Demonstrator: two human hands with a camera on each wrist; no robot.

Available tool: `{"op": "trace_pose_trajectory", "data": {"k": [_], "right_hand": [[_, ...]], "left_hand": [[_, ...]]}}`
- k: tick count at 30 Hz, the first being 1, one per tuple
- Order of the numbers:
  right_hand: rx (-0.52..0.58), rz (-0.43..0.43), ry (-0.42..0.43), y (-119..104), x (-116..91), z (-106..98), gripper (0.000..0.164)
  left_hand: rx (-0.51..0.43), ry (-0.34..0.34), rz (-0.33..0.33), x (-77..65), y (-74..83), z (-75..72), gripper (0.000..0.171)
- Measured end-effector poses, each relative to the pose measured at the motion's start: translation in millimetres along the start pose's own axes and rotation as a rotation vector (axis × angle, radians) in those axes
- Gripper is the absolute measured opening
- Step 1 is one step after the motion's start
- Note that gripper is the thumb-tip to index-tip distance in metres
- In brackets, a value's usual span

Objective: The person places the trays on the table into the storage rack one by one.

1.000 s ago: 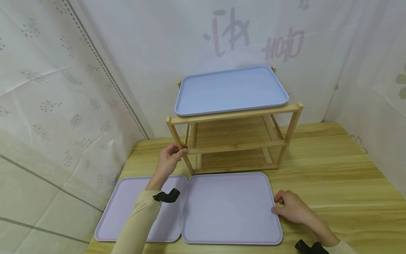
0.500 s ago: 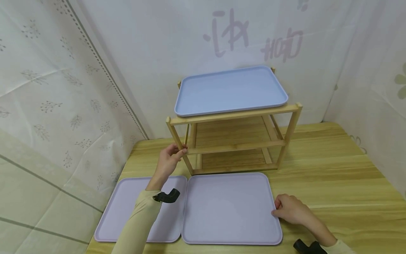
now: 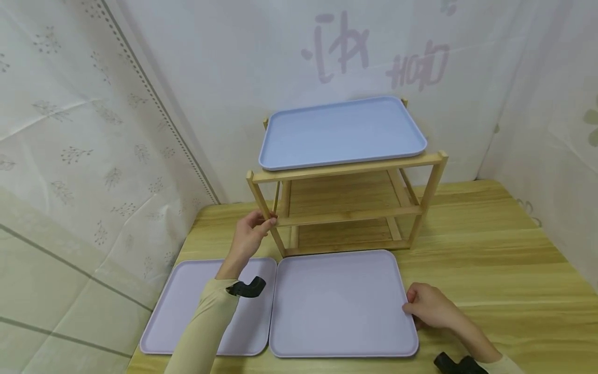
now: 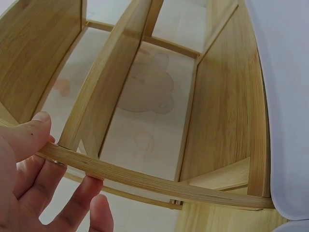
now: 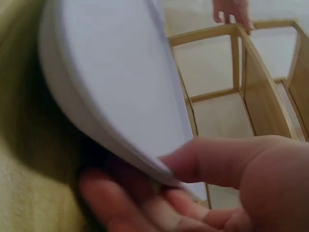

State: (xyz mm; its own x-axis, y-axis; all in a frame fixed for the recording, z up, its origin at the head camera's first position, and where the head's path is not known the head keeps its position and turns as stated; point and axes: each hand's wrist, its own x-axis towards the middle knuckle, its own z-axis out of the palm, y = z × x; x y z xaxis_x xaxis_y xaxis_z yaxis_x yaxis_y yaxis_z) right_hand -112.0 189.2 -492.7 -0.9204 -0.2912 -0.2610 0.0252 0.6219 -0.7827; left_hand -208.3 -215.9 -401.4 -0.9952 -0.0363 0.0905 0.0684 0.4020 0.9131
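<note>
My left hand grips the front left post of a wooden shelf rack; in the left wrist view, the thumb lies on one side of the post and fingers on the other. My right hand pinches the right edge of a lilac tray lying in front of the rack. Seen in the right wrist view, the thumb is over that tray's rim and the fingers are under it. A second lilac tray lies to the left, partly behind my left forearm. The blue tray rests slightly askew on the rack's top.
The wooden table extends to the right of the rack. Patterned white cloth hangs at the left, and more cloth with printed lettering stands behind the rack. The rack's middle and bottom shelves face the front.
My right hand has closed on the right edge of the near lilac tray, and that tray's right side has risen slightly. The left hand stays on the post.
</note>
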Motion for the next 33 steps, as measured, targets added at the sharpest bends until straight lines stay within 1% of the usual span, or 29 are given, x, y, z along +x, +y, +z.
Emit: {"op": "trace_pose_trajectory", "data": {"k": [2,7,9,11,16,18,22,25,28,33], "right_hand": [[0.129,0.005,-0.037,5,0,-1,0.017],[0.448,0.016,-0.153,12,-4,-8,0.039],[0.546,0.017,-0.199,13,-5,-11,0.045],[0.612,-0.002,-0.246,13,-6,-12,0.050],[0.675,-0.059,-0.334,12,-11,-13,0.055],[0.679,-0.069,-0.344,11,-14,-13,0.055],[0.698,-0.096,-0.372,9,-19,-12,0.054],[0.744,-0.127,-0.406,8,-21,-11,0.054],[0.784,-0.137,-0.429,8,-22,-9,0.054],[0.814,-0.158,-0.451,8,-25,-8,0.064]], "left_hand": [[-0.001,-0.004,0.000,0.5,0.7,0.4,0.025],[-0.008,-0.010,-0.010,1.3,2.8,0.6,0.025],[-0.009,-0.009,-0.018,0.0,6.1,0.3,0.025],[-0.002,-0.009,-0.021,-4.2,14.5,0.1,0.025],[0.021,-0.012,-0.011,-14.9,34.6,-0.7,0.024],[0.020,-0.012,-0.006,-16.1,36.4,-0.7,0.025],[0.012,-0.011,-0.004,-16.7,35.8,-0.8,0.025],[0.003,-0.010,-0.012,-16.0,33.7,-0.7,0.025],[-0.002,-0.010,-0.016,-15.4,33.5,-0.3,0.025],[0.001,-0.007,-0.008,-14.9,34.4,0.1,0.024]]}}
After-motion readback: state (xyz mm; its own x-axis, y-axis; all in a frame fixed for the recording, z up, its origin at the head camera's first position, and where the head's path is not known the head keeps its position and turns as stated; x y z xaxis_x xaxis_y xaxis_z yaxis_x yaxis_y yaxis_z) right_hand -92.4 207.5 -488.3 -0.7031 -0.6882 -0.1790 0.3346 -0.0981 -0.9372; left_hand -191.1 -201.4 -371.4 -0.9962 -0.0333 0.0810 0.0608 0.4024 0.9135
